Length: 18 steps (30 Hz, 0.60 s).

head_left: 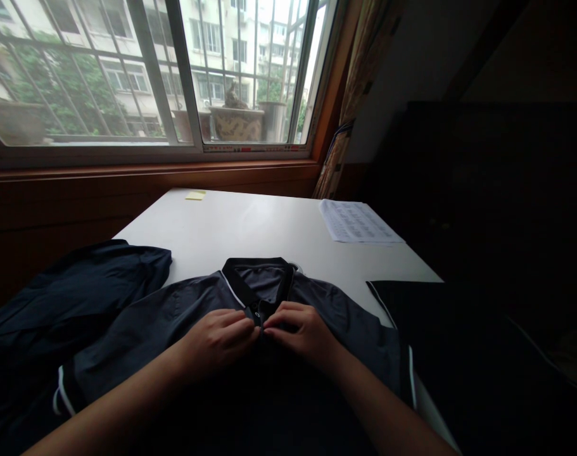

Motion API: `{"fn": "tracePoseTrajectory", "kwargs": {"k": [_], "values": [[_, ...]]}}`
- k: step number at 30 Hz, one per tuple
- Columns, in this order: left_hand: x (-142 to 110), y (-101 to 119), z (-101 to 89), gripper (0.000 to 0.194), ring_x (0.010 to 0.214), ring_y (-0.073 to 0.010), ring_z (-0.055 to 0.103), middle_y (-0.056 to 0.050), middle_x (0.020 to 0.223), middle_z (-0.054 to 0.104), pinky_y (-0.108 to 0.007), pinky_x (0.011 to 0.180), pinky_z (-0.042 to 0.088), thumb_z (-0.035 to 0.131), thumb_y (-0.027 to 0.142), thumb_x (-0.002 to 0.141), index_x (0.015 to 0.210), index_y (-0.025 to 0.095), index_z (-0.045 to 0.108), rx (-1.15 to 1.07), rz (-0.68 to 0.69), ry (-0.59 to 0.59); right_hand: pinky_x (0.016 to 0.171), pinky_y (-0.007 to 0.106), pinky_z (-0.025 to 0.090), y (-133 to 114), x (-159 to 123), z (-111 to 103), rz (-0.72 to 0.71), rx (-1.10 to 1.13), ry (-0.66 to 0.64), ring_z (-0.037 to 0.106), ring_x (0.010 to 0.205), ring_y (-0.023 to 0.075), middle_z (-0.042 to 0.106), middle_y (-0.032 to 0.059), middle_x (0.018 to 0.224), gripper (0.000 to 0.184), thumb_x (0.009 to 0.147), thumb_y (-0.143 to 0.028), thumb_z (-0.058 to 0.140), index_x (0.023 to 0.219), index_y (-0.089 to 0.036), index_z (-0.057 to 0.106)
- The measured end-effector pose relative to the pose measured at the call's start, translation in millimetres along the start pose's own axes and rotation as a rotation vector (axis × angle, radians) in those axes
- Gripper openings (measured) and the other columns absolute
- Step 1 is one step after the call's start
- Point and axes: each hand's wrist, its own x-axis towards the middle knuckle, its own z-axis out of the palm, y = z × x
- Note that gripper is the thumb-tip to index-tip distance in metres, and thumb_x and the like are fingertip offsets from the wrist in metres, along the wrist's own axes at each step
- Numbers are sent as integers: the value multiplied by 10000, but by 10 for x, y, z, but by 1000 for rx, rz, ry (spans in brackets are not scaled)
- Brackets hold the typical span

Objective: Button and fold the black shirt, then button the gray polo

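Note:
A dark grey polo shirt [174,316] with a black collar [250,272] and white trim lies flat, front up, on a white table [250,221]. My left hand [219,342] and my right hand [300,332] meet at the shirt's placket just below the collar. Both hands have their fingers curled and pinched on the placket fabric, fingertips almost touching each other. What lies under the fingertips is hidden.
Another dark garment [79,285] is heaped on the table's left side. A printed paper sheet [357,221] lies at the far right, a yellow sticky note [196,196] at the far edge. A window with a wooden sill is behind. Dark furniture fills the right.

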Motion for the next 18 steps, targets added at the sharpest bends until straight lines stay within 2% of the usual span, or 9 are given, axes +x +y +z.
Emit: {"fn": "tracePoseTrajectory", "kwargs": {"k": [6,12,18], "values": [[10,2,-6,136,603,-122,504,14,713,573,-285,534,404,506,162,1010,911,168,599,22,23,4,709,264,487,19,29,-12,92,38,-50,665,774,149,709,15,831,74,843,-190,775,914,-207,793],[21,3,-16,119,605,-131,504,5,722,580,-284,534,404,519,187,1012,949,163,618,53,46,2,697,260,478,5,48,-19,124,63,-64,649,759,145,694,4,818,110,814,-148,776,908,-205,787],[21,8,-22,131,624,-140,506,-4,740,578,-283,545,413,514,193,1006,945,164,627,74,42,1,715,258,497,14,15,6,36,22,-45,656,775,145,685,14,844,114,849,-149,733,942,-205,769]]}}
